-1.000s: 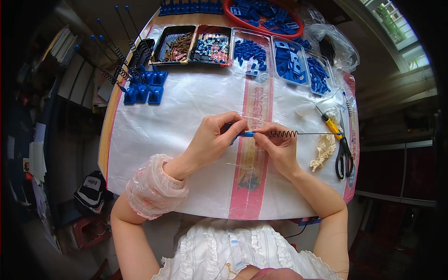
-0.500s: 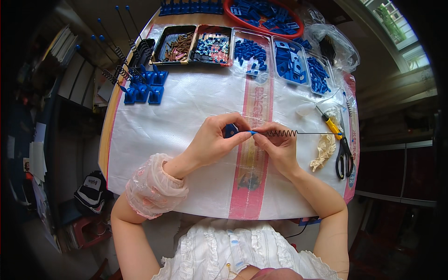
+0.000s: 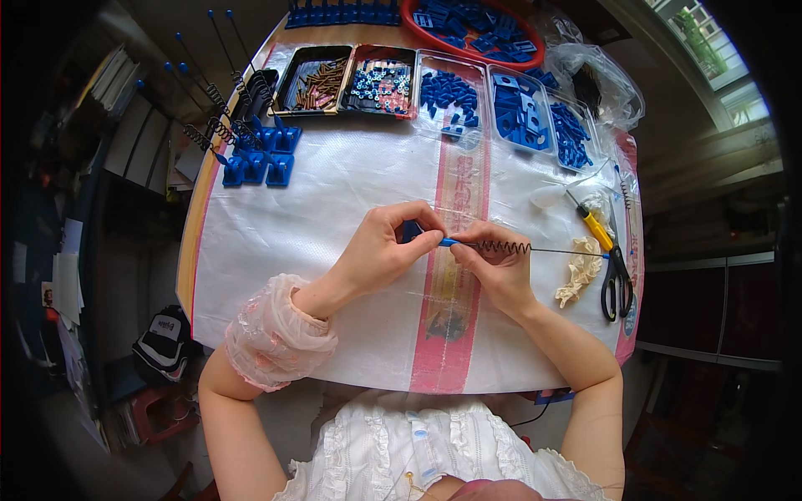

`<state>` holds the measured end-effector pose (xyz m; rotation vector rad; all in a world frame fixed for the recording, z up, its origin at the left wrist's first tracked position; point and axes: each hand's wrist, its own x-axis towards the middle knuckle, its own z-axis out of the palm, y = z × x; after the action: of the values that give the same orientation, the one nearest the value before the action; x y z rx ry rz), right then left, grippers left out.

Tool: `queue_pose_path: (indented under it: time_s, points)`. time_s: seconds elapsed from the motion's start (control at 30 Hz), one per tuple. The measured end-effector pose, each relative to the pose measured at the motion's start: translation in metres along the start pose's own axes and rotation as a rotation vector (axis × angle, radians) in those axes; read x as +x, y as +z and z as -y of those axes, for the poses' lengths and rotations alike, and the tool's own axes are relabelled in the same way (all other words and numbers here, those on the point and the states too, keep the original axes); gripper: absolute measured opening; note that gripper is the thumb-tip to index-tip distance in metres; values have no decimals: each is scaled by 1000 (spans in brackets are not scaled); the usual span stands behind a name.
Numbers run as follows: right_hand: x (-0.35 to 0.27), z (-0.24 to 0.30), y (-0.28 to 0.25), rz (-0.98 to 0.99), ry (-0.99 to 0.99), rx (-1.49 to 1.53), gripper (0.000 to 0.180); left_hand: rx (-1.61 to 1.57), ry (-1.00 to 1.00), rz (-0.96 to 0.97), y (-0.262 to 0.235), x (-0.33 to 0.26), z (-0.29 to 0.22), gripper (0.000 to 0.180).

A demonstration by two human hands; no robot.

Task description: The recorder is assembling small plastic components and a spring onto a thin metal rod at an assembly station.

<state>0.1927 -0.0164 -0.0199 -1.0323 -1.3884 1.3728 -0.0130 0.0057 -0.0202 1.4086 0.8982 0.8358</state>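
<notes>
Over the middle of the table my two hands nearly meet. My left hand (image 3: 383,249) is closed on a dark blue plastic part (image 3: 410,230), mostly hidden behind the fingers. Its thumb and forefinger also touch a small blue tip piece (image 3: 449,242). My right hand (image 3: 501,271) pinches a thin black rod with a coiled spring section (image 3: 510,248), just beside that blue piece. The rod's straight length runs out to the right, over the scissors. How the blue tip joins the part in my left hand cannot be made out.
Blue bases (image 3: 255,167) with spring rods stand at the left. Along the back are trays of screws (image 3: 326,86), nuts (image 3: 380,83) and blue parts (image 3: 449,93), plus a red basin (image 3: 535,60). A yellow-handled tool (image 3: 595,227), black scissors (image 3: 616,288) and crumpled cream material (image 3: 578,271) lie right.
The rod has tilted, its right end now lower. The blue tip piece shows a little more between my fingers, shifted slightly left and down. Both hands stay nearly in place.
</notes>
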Motion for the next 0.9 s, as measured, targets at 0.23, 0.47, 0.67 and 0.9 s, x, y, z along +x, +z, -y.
queue_pose_path:
  time_s: [0.23,0.47,0.67,0.9]
  points:
    - [0,-2,-3,0,13,-7,9,34,2,9,1,-1,-6,13]
    - [0,-1,-1,2,0,44,9,27,-4,25,0,0,-6,15]
    - [0,-2,-2,10,-4,42,10,45,-14,35,0,-1,-8,15]
    - [0,-2,-2,3,0,41,9,18,-9,47,-1,0,-5,17]
